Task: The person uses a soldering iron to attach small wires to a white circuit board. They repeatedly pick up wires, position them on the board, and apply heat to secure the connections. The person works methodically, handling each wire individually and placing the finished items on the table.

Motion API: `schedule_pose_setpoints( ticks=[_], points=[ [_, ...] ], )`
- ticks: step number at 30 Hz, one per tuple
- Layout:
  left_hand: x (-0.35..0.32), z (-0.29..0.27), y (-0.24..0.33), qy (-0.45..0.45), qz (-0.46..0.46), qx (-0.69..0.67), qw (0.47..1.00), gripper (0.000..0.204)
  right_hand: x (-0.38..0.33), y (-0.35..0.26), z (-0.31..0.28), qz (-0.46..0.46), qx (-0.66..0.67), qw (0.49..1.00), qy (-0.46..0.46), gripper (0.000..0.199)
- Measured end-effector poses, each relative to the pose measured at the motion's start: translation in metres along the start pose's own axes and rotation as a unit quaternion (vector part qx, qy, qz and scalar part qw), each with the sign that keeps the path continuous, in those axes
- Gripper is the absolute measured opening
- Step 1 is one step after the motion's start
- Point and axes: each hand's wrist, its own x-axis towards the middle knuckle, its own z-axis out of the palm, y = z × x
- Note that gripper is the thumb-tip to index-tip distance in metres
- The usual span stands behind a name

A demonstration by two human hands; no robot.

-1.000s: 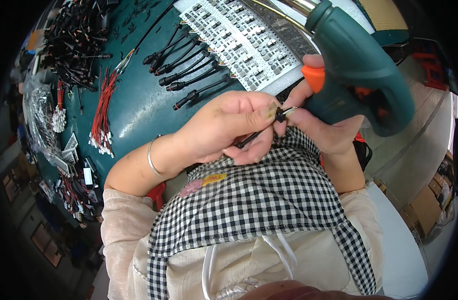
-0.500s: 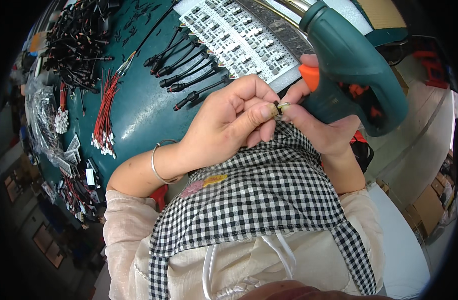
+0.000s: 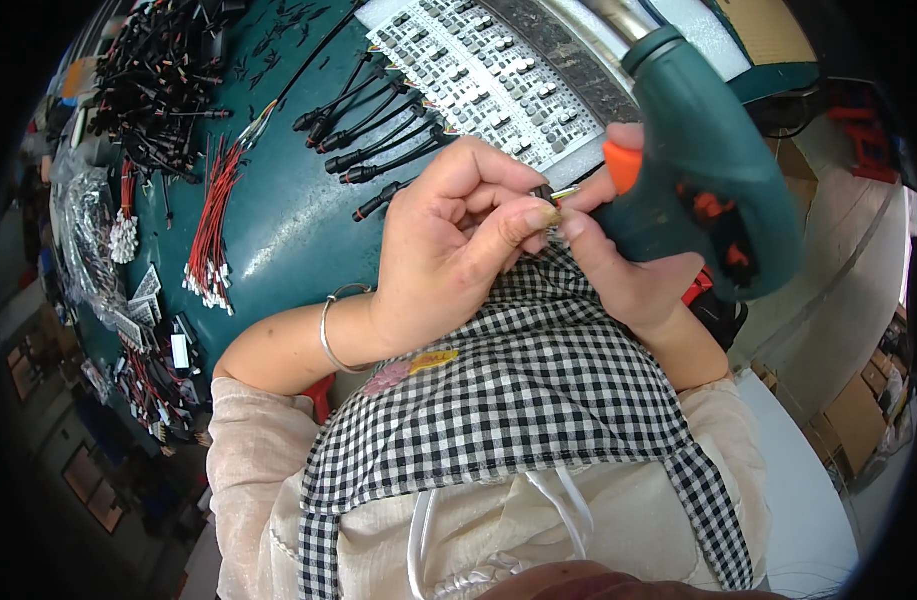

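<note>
My left hand (image 3: 469, 240) is closed, its thumb and fingers pinching a small black cable end (image 3: 543, 192) over the apron. Thin yellowish and white wires (image 3: 569, 192) stick out of it towards my right hand (image 3: 634, 275). The right thumb and index finger close around these wires, close to the left fingertips. A green gun-shaped tool (image 3: 714, 150) with an orange trigger (image 3: 622, 166) and a metal barrel overlaps my right hand. One right fingertip shows beside the trigger; the tool hides the other fingers, so whether they grip it cannot be told.
A white circuit-board panel (image 3: 499, 75) lies on the green table (image 3: 289, 225), black connector cables (image 3: 384, 140) along its edge. Left are red wires with white plugs (image 3: 214, 230), a heap of black cables (image 3: 159, 85) and a clear plastic bag (image 3: 79, 230). Cardboard boxes (image 3: 849, 420) stand far right.
The green tool has shifted slightly down. Both hands have moved a little, and more of the black cable end and its wires shows between them.
</note>
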Motion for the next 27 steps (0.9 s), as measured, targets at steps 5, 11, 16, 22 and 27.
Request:
schedule_pose_setpoints(
  ticks=[5, 11, 16, 22, 27],
  points=[
    [0.002, -0.004, 0.003, 0.013, 0.065, 0.094, 0.993, 0.024, -0.003, -0.002, 0.002, 0.047, 0.036, 0.996, 0.059, 0.060],
    [0.003, -0.011, -0.003, -0.041, 0.203, 0.253, 0.945, 0.025, 0.001, -0.003, 0.002, 0.040, 0.104, 0.990, 0.083, 0.058],
    [0.004, -0.010, -0.001, -0.037, 0.202, 0.246, 0.947, 0.023, 0.004, 0.003, 0.002, 0.027, 0.116, 0.989, 0.090, 0.059],
    [0.006, -0.008, -0.002, 0.014, 0.245, 0.270, 0.931, 0.018, 0.003, -0.002, 0.004, 0.113, 0.195, 0.971, 0.085, 0.061],
    [0.010, -0.008, -0.002, 0.035, 0.308, 0.307, 0.900, 0.016, 0.003, -0.003, 0.008, 0.114, 0.196, 0.968, 0.106, 0.060]
  ],
)
